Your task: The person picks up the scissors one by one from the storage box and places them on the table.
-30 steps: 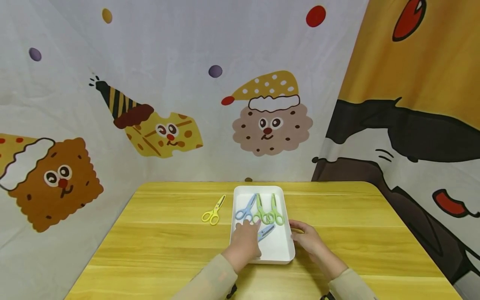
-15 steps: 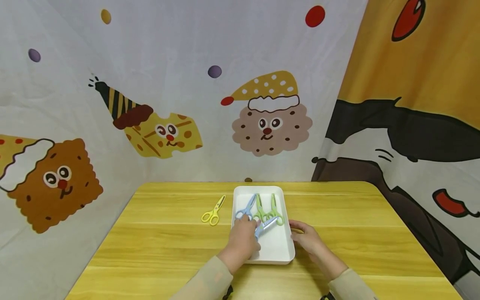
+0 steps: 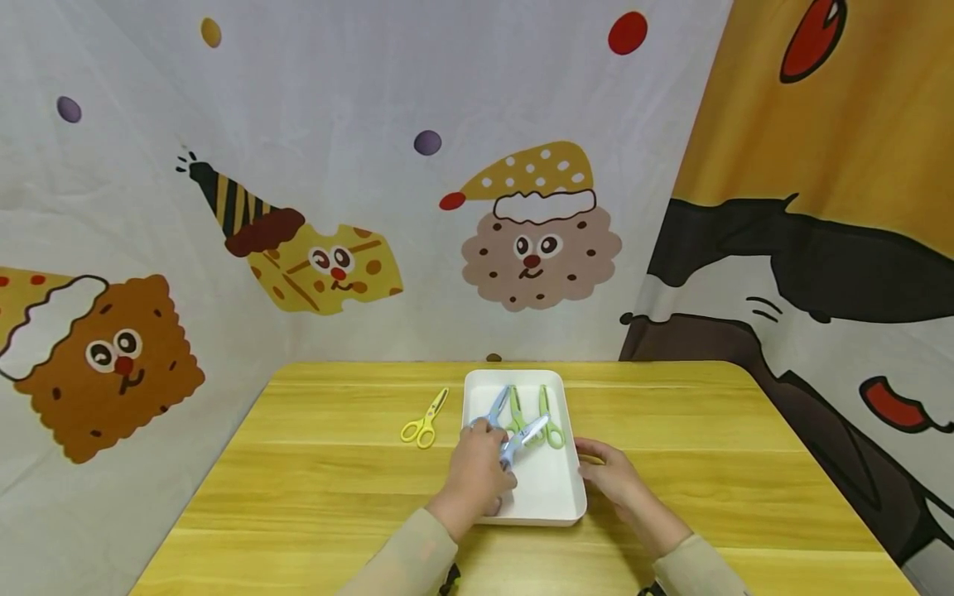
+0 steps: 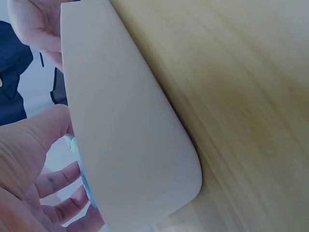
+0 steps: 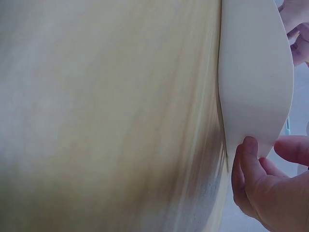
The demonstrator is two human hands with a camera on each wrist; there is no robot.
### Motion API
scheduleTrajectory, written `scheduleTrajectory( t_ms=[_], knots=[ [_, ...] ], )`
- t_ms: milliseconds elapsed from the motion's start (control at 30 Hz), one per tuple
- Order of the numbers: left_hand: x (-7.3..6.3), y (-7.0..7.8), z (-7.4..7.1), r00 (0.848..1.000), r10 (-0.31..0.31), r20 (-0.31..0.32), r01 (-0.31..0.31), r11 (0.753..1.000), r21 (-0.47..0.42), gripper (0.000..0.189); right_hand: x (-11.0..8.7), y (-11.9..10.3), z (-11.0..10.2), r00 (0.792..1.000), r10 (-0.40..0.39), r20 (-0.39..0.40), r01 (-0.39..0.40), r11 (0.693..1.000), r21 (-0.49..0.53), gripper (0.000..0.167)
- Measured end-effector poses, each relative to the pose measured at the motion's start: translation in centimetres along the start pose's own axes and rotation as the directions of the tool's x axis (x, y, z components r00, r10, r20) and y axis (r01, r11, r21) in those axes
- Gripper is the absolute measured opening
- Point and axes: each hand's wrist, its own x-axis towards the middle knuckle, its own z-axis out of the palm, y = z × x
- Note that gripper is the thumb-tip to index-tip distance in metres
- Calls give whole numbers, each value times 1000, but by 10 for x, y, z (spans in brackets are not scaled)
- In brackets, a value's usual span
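A white tray (image 3: 547, 497) stands on the wooden table, holding several pairs of scissors. Over its near left part my left hand (image 3: 473, 472) pinches light-blue scissors (image 3: 525, 440) by the handle end, blades pointing away to the right. Those blades overlap the green scissors (image 3: 514, 406) in the head view. Beyond my fingers lie more blue scissors (image 3: 498, 406), handles partly hidden by the hand. Another green pair (image 3: 549, 418) lies by the right wall. My right hand (image 3: 614, 476) grips the tray's right side, with fingers on the outer wall and thumb at the rim (image 5: 288, 104).
Yellow scissors (image 3: 423, 422) lie on the table (image 3: 313, 463) to the left of the tray. A curtain with cartoon figures (image 3: 343, 165) hangs right behind the table's far edge.
My left hand has drawn back slightly left, and the blue scissors in it have come up and turned, blades now further over the green pair. The right hand and tray stay put.
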Motion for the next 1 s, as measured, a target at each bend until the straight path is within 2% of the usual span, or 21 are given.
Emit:
scheduleTrajectory(
  t_ms=[200, 400, 633, 833, 1000],
  knots=[
    [1, -4, -5, 999, -35, -19, 35, 999, -23, 53, 0, 1, 0, 1000, 0, -9, -1, 1000, -14, 42],
    [2, -8, -11, 997, -68, -29, 65, 995, -78, 56, 1, 2, 1, 1000, 5, -11, -5, 1000, 8, 42],
    [2, -12, -14, 995, -95, -32, 90, 987, -135, 52, 0, 0, 1, 1000, -7, 0, 7, 1000, 8, 42],
    [5, -19, -17, 991, -108, -76, 99, 988, -120, 54, 0, 0, 1, 1000, -8, -5, 8, 1000, 15, 43],
    [6, -26, -21, 988, -123, -89, 113, 988, -108, 53, -1, 0, 0, 1000, -8, -2, 8, 1000, 23, 43]
  ],
)
